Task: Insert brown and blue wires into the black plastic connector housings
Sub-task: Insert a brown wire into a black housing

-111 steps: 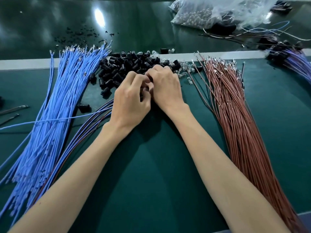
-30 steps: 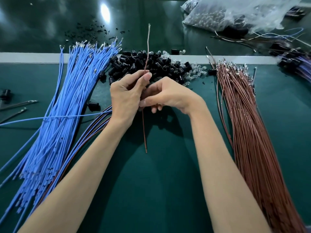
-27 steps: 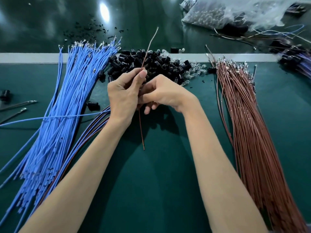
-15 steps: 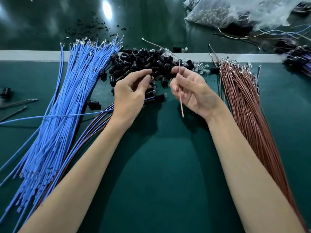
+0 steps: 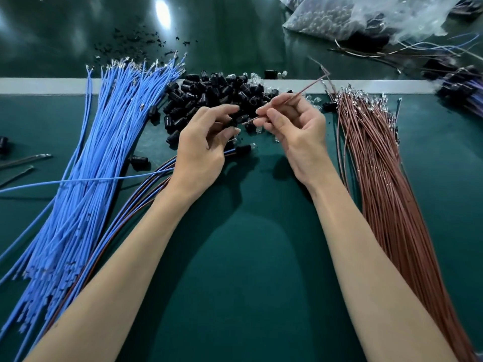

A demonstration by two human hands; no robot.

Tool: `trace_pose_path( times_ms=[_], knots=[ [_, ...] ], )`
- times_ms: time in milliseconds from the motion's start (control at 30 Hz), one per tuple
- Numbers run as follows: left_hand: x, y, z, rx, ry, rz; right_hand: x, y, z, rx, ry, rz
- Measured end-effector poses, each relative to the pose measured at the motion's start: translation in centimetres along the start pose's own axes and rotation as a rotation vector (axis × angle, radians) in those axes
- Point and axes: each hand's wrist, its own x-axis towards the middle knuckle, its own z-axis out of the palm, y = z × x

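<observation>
My right hand (image 5: 298,134) pinches a single brown wire (image 5: 303,91) whose near tip points left toward my left hand (image 5: 201,150). My left hand pinches a small black connector housing (image 5: 231,123) between thumb and fingertips, with a blue wire (image 5: 86,181) trailing out leftward under the palm. The wire tip sits just right of the housing. A heap of black housings (image 5: 217,92) lies behind both hands. A big bundle of blue wires (image 5: 91,163) fans out on the left, and a bundle of brown wires (image 5: 381,173) lies on the right.
Finished blue-and-brown wire pairs (image 5: 136,202) run under my left forearm, one ending in a housing with a clear bulb (image 5: 245,148). Clear plastic bags (image 5: 366,19) and loose wires sit at the back right. A white strip (image 5: 41,86) crosses the green mat (image 5: 248,257).
My right hand has turned the brown wire from upright to slanting, bringing its tip left to the housing in my left hand. The two hands have drawn closer together.
</observation>
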Motion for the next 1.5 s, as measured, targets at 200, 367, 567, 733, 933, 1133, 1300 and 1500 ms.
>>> trace_pose_path(
  times_ms=[200,367,567,733,933,1133,1300,1500],
  knots=[
    [-0.12,0.34,-0.12,0.085,-0.007,0.029,-0.06,0.23,0.45,-0.147,0.104,-0.100],
    [-0.13,0.31,0.08,0.058,0.027,-0.042,-0.13,0.09,0.55,-0.152,0.074,-0.095],
    [-0.12,0.07,0.16,0.003,0.026,-0.069,-0.19,0.09,0.79,-0.169,0.021,-0.073],
    [-0.27,0.13,0.18,0.034,0.023,-0.001,-0.17,0.18,0.69,-0.191,0.042,-0.090],
    [-0.23,0.33,0.09,0.177,0.055,0.096,-0.26,0.43,0.50,-0.263,0.018,-0.080],
    [-0.33,0.35,0.02,0.062,0.046,0.083,-0.28,0.37,0.55,-0.381,-0.090,-0.027],
    [-0.43,0.43,-0.12,-0.187,0.030,-0.041,-0.20,0.23,0.21,-0.260,-0.137,0.050],
    [-0.49,0.56,0.12,-0.113,-0.034,-0.058,0.05,0.29,-0.12,-0.167,-0.137,0.124]
  ],
)
